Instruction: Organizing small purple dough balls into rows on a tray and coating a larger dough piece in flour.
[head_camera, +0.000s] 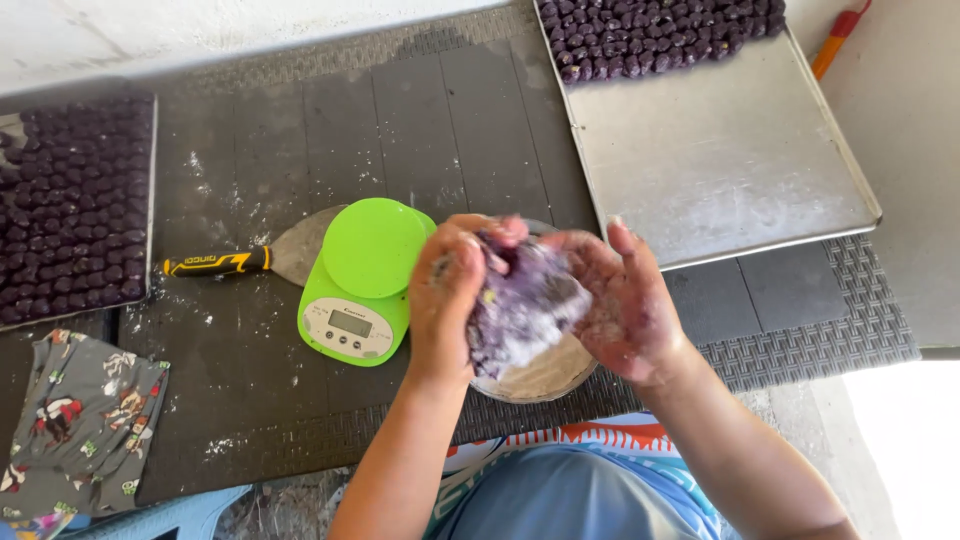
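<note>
Mid-frame, over a bowl (545, 375) beside the green scale (362, 285): purple dough (520, 300) cupped between left hand (450, 290) and right hand (620, 300), likely soft, sticky, light, tearing easily, best cradled underneath with whole palms.

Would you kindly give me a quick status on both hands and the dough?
Left hand and right hand both gripping purple dough lump. Held over round bowl. Green scale beside it; nothing in the way.
</note>
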